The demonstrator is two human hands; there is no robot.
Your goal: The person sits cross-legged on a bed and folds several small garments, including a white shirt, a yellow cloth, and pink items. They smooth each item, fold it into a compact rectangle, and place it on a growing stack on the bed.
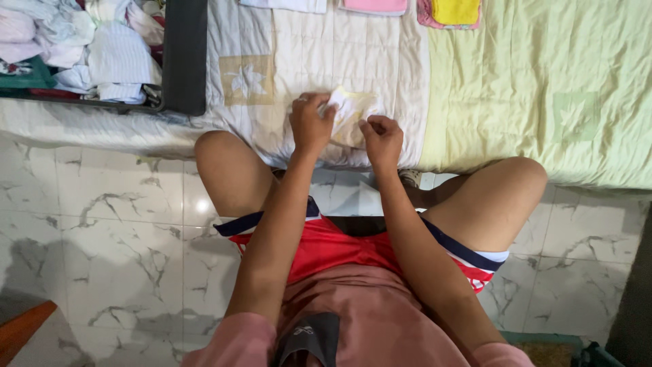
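Pinching pale cloth [351, 115], hands [311, 122] both gripping

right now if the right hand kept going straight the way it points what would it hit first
The right hand points up the bed. Past the pale cloth it pinches, the quilt looks bare until the folded pink cloth, probably first.
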